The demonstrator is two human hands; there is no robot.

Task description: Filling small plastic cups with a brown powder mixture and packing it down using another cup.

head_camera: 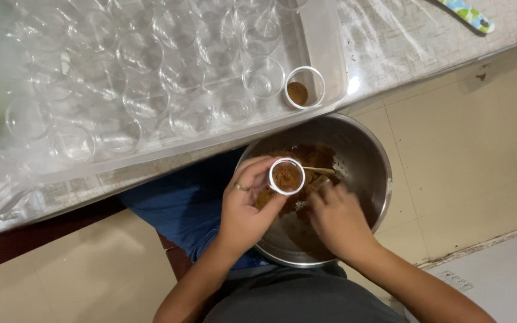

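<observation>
Pale tiled floor [480, 149] below, white-covered table [390, 54] across top of view. Large clear plastic tray [324, 48] on table, packed with empty clear cups [181, 72]; one cup with brown powder [305, 88] at tray's near right corner. Steel bowl [366, 149] held on lap just below table edge, partly filled with brown crumbly mix [312, 157]. Blue cloth [175, 203] on lap left of bowl. Left hand [248, 209] over bowl's left rim, ring on one finger, fingers and thumb wrapped round small white-rimmed cup [286, 176]; cup upright, filled with brown mix, sitting at fingertips above the bowl. Right hand [337, 218] inside bowl just right of cup, fingers curled together on a spoon handle [320, 170]; spoon end pointing toward cup, nearly touching its rim. Patterned object [467, 14] at table's far right corner.
</observation>
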